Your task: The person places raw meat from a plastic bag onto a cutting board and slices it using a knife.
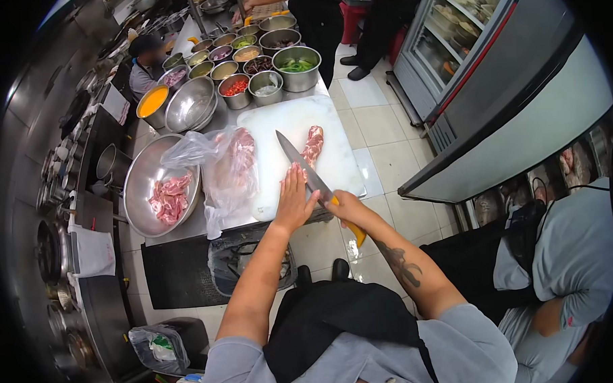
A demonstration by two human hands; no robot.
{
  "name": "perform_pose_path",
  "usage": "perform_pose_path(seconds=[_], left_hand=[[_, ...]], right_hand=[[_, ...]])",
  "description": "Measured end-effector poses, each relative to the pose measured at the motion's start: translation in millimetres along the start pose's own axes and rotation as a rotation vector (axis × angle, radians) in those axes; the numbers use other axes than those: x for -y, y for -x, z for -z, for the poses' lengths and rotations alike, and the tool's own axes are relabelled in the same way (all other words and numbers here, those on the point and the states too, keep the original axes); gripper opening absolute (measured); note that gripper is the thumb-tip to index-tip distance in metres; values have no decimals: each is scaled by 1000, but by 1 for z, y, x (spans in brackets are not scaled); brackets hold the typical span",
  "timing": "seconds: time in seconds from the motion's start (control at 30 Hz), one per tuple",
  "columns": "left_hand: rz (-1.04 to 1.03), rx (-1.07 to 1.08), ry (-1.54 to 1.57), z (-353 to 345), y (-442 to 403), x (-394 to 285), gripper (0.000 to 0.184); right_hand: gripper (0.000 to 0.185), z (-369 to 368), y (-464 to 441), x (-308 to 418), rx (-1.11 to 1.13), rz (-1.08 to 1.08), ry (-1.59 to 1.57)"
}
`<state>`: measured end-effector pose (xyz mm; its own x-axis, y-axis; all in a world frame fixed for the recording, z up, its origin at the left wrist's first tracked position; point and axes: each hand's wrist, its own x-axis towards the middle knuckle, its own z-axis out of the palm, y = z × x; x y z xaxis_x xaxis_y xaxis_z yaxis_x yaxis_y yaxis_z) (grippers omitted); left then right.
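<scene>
A knife (297,156) with a yellow handle lies slantwise over the white cutting board (277,118), its tip toward the far side. My right hand (347,209) is wrapped round the handle at the board's near edge. My left hand (294,197) rests beside the blade, fingers pointing forward at the near end of the meat; anything under the fingertips is hidden. Beyond the blade lies a long strip of raw meat (313,145). Left of the board, more meat sits in a clear plastic bag (229,168). A large steel bowl (139,197) holds meat pieces (170,198).
Steel pots with chopped ingredients, including green peppers (297,65) and red pieces (235,88), crowd the table's far part. A glass-door fridge (443,45) stands at right. A person (572,250) is close on my right; others are across the table. A lined bin (221,262) sits below.
</scene>
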<state>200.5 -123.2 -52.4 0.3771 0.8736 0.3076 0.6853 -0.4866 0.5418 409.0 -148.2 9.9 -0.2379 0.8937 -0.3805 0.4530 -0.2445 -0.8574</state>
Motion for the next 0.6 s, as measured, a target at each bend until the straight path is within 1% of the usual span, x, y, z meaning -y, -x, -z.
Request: perform_pose_path(seconds=[0.07, 0.17, 0.23, 0.37, 0.47, 0.6], left_hand=[[-18, -3, 3, 4, 3, 2, 84], [-14, 14, -2, 7, 10, 3, 82], [-14, 1, -2, 7, 12, 3, 81], [-14, 21, -63, 7, 19, 2, 80], [-9, 27, -83, 7, 19, -1, 80], [-2, 41, -81, 9, 20, -3, 83]], right_hand=[[30, -7, -35, 3, -22, -26, -4], [28, -10, -41, 18, -35, -25, -79], [30, -14, -43, 13, -27, -23, -63], [32, -21, -32, 5, -47, -10, -42], [33, -20, -19, 10, -29, -57, -10], [34, -22, -12, -3, -4, -36, -11]])
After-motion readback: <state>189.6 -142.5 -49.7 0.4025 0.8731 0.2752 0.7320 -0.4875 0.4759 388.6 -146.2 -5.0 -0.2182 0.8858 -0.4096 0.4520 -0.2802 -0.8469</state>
